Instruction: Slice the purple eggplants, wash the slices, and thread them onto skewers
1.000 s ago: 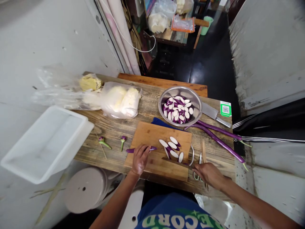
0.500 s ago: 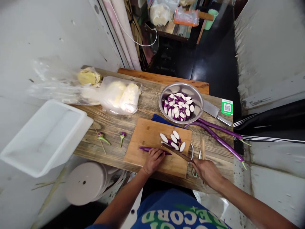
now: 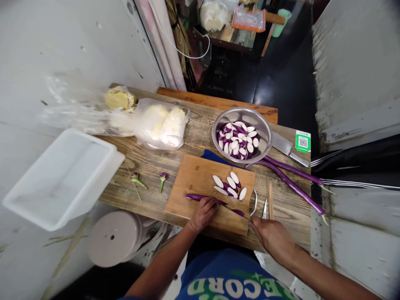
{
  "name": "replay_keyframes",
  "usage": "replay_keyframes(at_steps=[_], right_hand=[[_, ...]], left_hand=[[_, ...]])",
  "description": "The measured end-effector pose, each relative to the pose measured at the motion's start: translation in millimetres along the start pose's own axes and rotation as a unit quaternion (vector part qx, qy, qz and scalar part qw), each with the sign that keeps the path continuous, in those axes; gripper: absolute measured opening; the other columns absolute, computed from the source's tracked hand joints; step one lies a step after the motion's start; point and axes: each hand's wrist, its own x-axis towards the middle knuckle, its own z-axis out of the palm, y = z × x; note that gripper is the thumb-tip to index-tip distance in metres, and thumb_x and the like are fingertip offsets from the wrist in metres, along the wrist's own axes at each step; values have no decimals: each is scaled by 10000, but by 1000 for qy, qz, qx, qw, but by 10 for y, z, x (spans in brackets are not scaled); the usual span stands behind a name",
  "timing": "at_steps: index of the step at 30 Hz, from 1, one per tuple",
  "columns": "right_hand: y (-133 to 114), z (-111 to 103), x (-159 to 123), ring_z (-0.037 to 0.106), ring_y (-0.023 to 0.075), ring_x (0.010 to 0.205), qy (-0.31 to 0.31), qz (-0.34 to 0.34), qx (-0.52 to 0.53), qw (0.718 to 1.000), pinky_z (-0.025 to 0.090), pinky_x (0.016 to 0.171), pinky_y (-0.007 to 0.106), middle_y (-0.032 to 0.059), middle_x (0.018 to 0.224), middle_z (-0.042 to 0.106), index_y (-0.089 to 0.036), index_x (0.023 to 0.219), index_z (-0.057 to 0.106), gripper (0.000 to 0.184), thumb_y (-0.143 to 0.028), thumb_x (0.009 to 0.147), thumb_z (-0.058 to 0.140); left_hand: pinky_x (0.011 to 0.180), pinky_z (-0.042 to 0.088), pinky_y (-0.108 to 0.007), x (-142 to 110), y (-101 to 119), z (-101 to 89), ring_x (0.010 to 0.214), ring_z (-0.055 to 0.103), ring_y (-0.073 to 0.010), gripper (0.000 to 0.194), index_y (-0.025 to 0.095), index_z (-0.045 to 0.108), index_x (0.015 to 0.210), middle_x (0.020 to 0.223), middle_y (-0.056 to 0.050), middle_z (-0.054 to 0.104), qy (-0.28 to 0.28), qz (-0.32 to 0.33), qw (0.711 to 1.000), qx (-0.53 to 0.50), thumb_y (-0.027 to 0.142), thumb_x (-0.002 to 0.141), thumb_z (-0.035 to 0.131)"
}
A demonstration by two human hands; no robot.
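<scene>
My left hand point(image 3: 203, 213) is closed over a slim purple eggplant point(image 3: 193, 196), holding it against the wooden cutting board point(image 3: 189, 175). In my right hand point(image 3: 272, 236) is the handle of a knife point(image 3: 233, 209), its thin blade seen nearly edge-on close to my left fingertips. A purple eggplant piece point(image 3: 238, 212) lies beside the blade. Several oval white-faced eggplant slices point(image 3: 231, 183) rest farther up the board. Behind it, a steel bowl point(image 3: 216, 139) holds many more slices. Two long whole eggplants point(image 3: 290, 187) lie to the right of the board.
A cleaver point(image 3: 283, 143) lies beside the bowl. Scissors point(image 3: 265, 209) and wooden sticks point(image 3: 270, 200) are near my right hand. Two cut eggplant stems point(image 3: 163, 181), bagged food point(image 3: 162, 125) and a white plastic bin point(image 3: 62, 179) are on the left. A stool point(image 3: 114, 239) stands below.
The knife has come down and toward me, its blade now lower by the eggplant. A purple piece now shows right of my left hand. The view has shifted slightly.
</scene>
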Motion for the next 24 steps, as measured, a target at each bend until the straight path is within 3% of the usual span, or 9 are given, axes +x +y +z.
replay_keyframes(at_steps=[4,8,24], right_hand=[[-97,29,-50,638,180,661,-27,-1,-4,1000,350,542,246,54,731,666,-155,914,554,235,3,772,454],[-154,73,-75,633,178,689,-32,0,-9,999,362,560,240,60,755,663,-160,902,556,262,21,753,439],[-63,13,73,645,194,636,-62,-8,12,998,375,524,249,66,689,669,-126,914,574,222,-9,768,455]], left_hand=[[866,476,-425,-123,3,55,1011,526,-200,254,145,628,917,912,-91,636,4,-5,1000,14,130,908,374],[884,479,-419,-259,-6,101,998,543,-190,256,152,618,860,866,-63,629,-1,-11,1000,24,123,911,368],[883,491,-429,-302,-6,118,1082,527,-220,263,146,616,1022,943,-97,652,28,1,999,40,108,897,388]])
